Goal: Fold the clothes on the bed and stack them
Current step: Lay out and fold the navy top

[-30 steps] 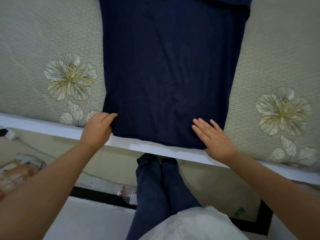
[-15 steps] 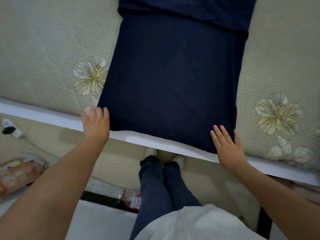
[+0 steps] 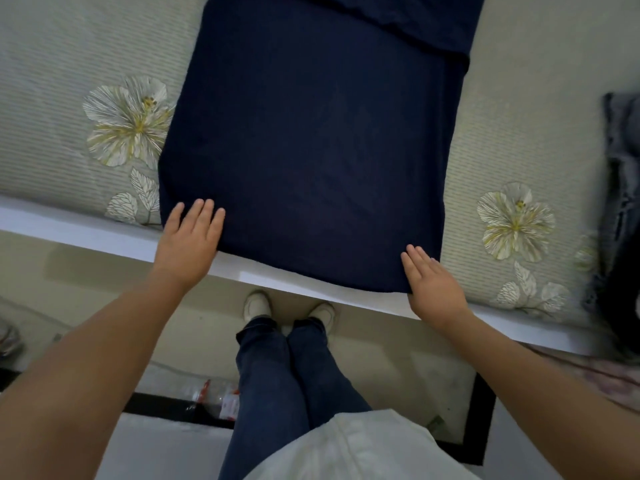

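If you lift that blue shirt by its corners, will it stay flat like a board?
Probably not. The blue shirt drapes over the bed edge, so it looks floppy and should sag. It seems thin, likely light. Both flat hands, left and right, press it, so it may slide.

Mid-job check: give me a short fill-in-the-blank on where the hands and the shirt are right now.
1. The dark ____ garment lies flat on the bed cover.
2. The left hand rests with straight fingers on the garment's near ____ corner.
3. The right hand lies flat at the garment's near ____ corner.
4. The bed cover is printed with pale ____ on either side of the garment.

Missing words: blue; left; right; flowers
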